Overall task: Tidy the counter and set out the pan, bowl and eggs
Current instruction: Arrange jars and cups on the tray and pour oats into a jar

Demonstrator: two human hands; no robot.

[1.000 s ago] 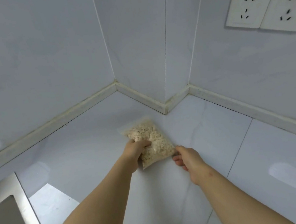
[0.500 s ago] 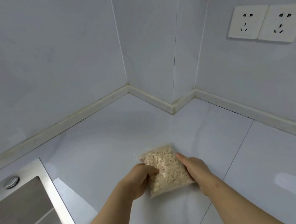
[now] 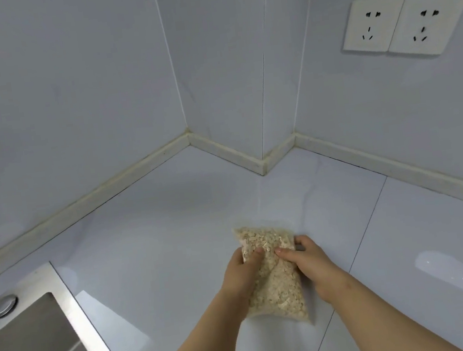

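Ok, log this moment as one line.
left hand: grips bag of oats | right hand: grips same bag | place: at counter, sink nearby

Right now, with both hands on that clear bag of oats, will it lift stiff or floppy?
Probably floppy: the bag of oats creases where the left hand and right hand grip it. Loose flakes will likely shift and sag downward. Its clear film looks smooth, so possibly slippery.

Open counter [image 3: 159, 243] between sink [image 3: 29, 349] and walls [image 3: 66, 94]
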